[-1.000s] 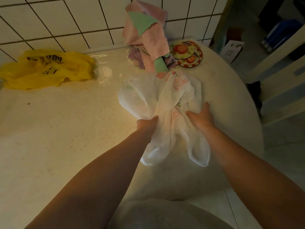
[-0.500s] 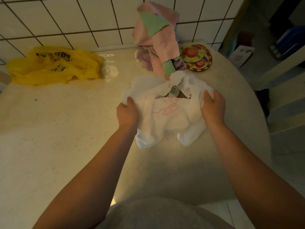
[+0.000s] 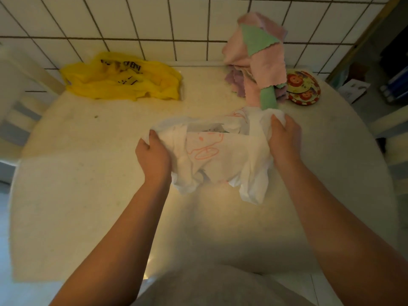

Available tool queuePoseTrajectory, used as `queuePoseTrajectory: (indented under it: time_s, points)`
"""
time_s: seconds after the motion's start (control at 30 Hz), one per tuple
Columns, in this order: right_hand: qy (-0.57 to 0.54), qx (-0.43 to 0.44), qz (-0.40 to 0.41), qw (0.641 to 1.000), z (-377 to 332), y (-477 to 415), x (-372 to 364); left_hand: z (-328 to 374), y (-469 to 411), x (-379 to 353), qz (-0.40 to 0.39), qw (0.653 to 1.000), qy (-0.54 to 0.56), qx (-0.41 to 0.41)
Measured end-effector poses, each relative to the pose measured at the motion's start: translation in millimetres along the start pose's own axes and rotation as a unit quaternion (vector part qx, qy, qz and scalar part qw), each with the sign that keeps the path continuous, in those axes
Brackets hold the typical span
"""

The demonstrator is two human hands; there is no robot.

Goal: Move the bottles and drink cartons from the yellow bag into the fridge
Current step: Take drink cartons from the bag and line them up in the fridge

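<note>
The yellow bag (image 3: 120, 79) lies flat and crumpled on the table at the far left, against the tiled wall. No bottles, cartons or fridge are in view. A white plastic bag (image 3: 220, 155) with an orange drawing sits in the middle of the table. My left hand (image 3: 153, 156) grips its left edge and my right hand (image 3: 283, 141) grips its right edge, holding its mouth apart. Something small and greenish shows inside the white bag, too hidden to tell what it is.
A round pale table (image 3: 88, 195) stands against a white tiled wall (image 3: 154, 25). Pink, green and purple cloths (image 3: 260, 62) hang down to the table at the back right, beside a round patterned tin lid (image 3: 303, 88). White chairs (image 3: 19, 102) flank the table.
My hands moved from the bunched handles to the two sides of the white bag and pulled its mouth apart. The view shifted left, bringing the yellow bag nearer the centre.
</note>
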State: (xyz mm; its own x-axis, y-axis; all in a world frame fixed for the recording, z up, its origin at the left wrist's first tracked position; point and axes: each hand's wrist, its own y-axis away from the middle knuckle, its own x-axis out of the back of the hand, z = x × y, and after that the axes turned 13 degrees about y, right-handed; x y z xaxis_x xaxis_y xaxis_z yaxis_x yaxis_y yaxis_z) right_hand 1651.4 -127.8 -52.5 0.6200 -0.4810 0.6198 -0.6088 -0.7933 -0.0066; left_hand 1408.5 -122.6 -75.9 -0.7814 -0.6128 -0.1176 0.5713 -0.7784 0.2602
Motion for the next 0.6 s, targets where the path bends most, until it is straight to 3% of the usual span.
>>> queuePoseTrajectory:
  time_s: [0.6]
  points:
    - [-0.062,0.021,-0.103,0.993,-134.5,210.2,-212.6,70.0,-154.3,276.2,0.046,0.996,-0.050,-0.062]
